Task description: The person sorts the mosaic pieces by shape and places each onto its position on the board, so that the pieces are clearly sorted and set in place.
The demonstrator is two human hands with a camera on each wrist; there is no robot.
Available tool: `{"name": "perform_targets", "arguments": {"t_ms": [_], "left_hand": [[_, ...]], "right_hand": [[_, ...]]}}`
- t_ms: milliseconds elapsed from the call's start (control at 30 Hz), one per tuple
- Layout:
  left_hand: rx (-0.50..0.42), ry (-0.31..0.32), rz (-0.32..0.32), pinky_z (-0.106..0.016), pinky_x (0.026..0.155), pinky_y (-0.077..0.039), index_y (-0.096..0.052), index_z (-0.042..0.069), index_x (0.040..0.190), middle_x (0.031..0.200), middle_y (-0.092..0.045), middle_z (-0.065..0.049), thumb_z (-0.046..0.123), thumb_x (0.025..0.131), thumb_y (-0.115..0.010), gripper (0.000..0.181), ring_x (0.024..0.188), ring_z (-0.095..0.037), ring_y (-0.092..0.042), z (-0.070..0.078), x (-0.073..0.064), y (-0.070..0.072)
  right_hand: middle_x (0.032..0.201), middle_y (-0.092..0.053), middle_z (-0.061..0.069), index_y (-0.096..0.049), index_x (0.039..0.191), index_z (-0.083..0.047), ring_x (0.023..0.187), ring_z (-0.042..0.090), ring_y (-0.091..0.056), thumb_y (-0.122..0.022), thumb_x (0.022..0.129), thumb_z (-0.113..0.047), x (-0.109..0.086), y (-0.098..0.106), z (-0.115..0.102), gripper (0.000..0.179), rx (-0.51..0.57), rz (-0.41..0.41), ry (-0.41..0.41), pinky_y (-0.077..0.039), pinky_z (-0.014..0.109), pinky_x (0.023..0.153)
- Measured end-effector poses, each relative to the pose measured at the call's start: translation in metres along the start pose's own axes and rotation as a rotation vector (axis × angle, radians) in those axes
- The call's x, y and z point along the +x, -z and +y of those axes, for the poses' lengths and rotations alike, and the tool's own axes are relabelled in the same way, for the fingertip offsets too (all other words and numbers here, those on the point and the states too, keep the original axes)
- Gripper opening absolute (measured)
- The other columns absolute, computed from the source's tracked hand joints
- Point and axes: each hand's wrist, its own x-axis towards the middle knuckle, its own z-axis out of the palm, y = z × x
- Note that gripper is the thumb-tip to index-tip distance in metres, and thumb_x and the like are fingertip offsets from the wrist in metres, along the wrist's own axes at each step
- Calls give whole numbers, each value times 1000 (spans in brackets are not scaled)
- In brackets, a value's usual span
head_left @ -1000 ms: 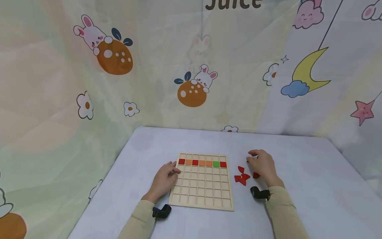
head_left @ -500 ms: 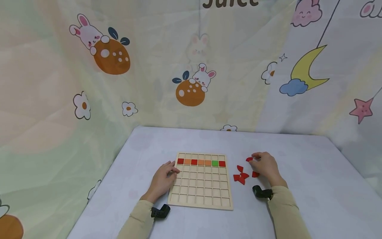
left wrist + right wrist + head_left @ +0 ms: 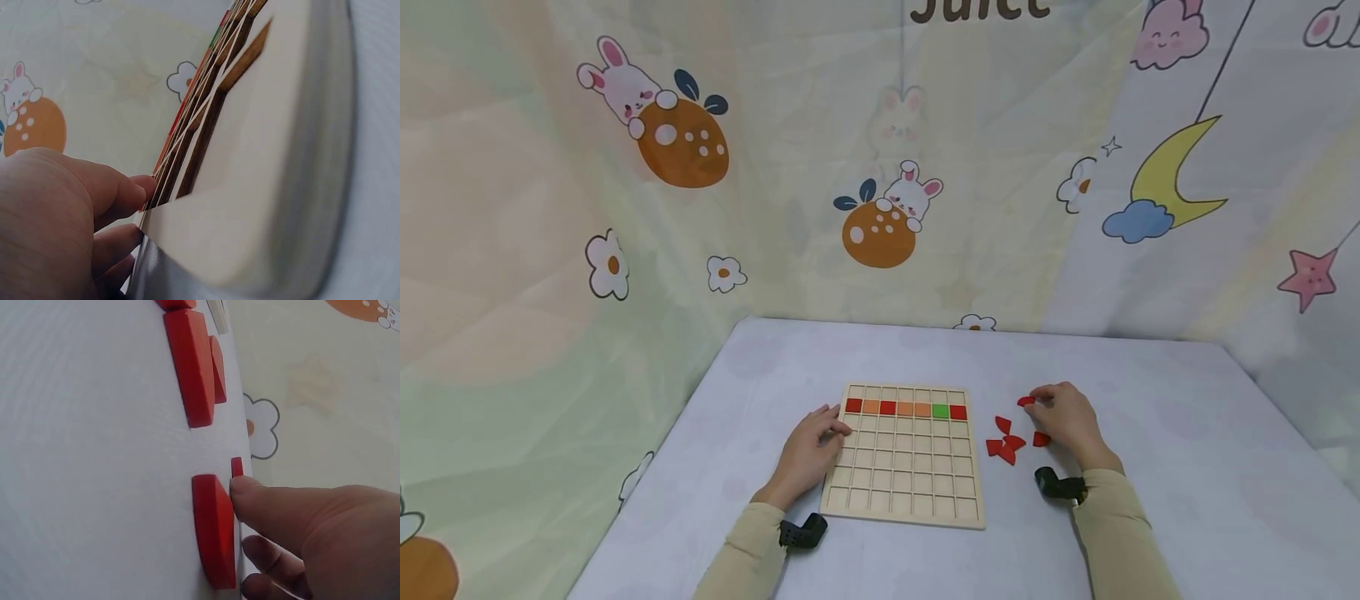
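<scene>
Right fingers (image 3: pixel 1047 390) farther right now, barely parted at a red piece (image 3: pixel 1024 402), hold unclear.

Brown word (image 3: pixel 980 10), prob. "Juice" (tops cut off), on bkgd cloth (image 3: pixel 805 108)

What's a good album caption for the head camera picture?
Left hand touching a pale wooden grid board, right hand at a red wedge-shaped piece.
</scene>
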Motion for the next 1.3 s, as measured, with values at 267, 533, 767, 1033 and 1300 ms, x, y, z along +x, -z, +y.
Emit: {"name": "perform_targets", "arguments": {"t_ms": [267,533,767,1033,1300], "left_hand": [[-5,9,-3,-54,115,-26,-71,24,90,146,-50,-6,10,91,-63,16,142,-26,-35,0,-1,0],[26,-39,7,-54,115,-27,-71,22,90,144,-52,-10,8,91,-64,16,140,-30,-38,3,2,0],[26,-36,6,-54,115,-27,-71,22,89,143,-52,-10,8,90,-64,15,140,-29,-39,3,2,0],[28,-16,3,-54,115,-27,-71,22,90,145,-51,-9,9,91,-64,15,141,-28,-37,4,2,0],[21,-8,-1,-56,114,-27,-71,21,90,146,-50,-9,8,91,-63,15,142,-29,-35,2,1,0]], "right_hand": [[107,-63,20,-63,119,1,87,29,-56,-67,91,-18,0,-2,0,34,59,5,-14,-52,34,67],[99,-64,16,-64,117,1,77,24,-55,-69,89,-21,0,-1,-1,35,64,21,17,-45,24,56],[102,-62,16,-62,118,-1,82,26,-54,-67,89,-25,-2,-3,-5,38,106,3,7,-46,22,54],[103,-62,15,-63,121,-3,85,26,-53,-67,90,-24,-3,-4,-9,38,108,-13,40,-47,21,53],[108,-63,15,-63,121,-3,88,26,-54,-68,91,-20,-3,-7,-13,35,99,-38,69,-46,19,58]]}}
